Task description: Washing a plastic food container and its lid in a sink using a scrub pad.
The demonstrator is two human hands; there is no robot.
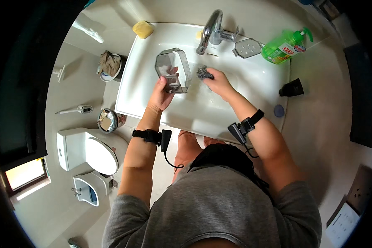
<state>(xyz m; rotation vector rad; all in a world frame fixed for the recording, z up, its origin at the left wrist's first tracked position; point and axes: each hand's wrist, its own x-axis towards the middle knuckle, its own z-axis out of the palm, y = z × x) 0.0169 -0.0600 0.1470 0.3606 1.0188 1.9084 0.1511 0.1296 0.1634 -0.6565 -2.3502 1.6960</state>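
Observation:
A translucent grey plastic container (186, 73) is gripped near its lower end by my left hand (162, 94), over the left part of the white washbasin (179, 119). Its hollow side is turned partly to the right, and some of my fingers show through the clear wall. Between the thumb and fingers of my right hand (220, 82) is a grey scouring pad (203, 73), held over the basin, apart from the container. Above both hands curves the chrome faucet (209, 31). On the basin's back ledge lies a flat grey perforated plastic piece (248, 48).
A green pump bottle (280, 48) stands at the back right corner, with a black cup (292, 88) and a purple disc (279, 110) along the right rim. Back left sits a yellow sponge (143, 29). Two bins (107, 121) and a toilet (102, 155) are at left.

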